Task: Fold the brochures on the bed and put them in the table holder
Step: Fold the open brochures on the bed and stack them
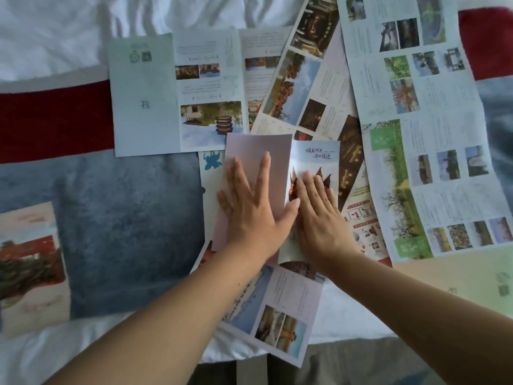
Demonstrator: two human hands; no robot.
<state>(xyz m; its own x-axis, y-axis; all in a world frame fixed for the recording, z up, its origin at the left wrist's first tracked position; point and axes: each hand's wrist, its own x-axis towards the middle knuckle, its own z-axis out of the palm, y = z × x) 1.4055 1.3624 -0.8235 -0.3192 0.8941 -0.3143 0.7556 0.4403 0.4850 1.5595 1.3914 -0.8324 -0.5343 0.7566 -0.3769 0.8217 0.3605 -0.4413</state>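
Note:
A partly folded brochure lies in the middle of the bed. Its plain pinkish panel [258, 151] is turned over next to its blue cover panel [316, 157] with dark writing. My left hand [249, 201] presses flat on the pinkish panel, fingers spread and straight. My right hand [319, 212] presses flat on the cover panel beside it, thumb touching the left hand. Several unfolded brochures lie around, such as a light blue one [144, 95] at the back left and a long one with green panels [416, 134] on the right. No table holder is in view.
The bed has a white sheet [55, 29] at the back and a grey and red blanket [125, 218] under the papers. One brochure [30, 268] lies at the left edge, another [277, 315] near the front edge of the bed.

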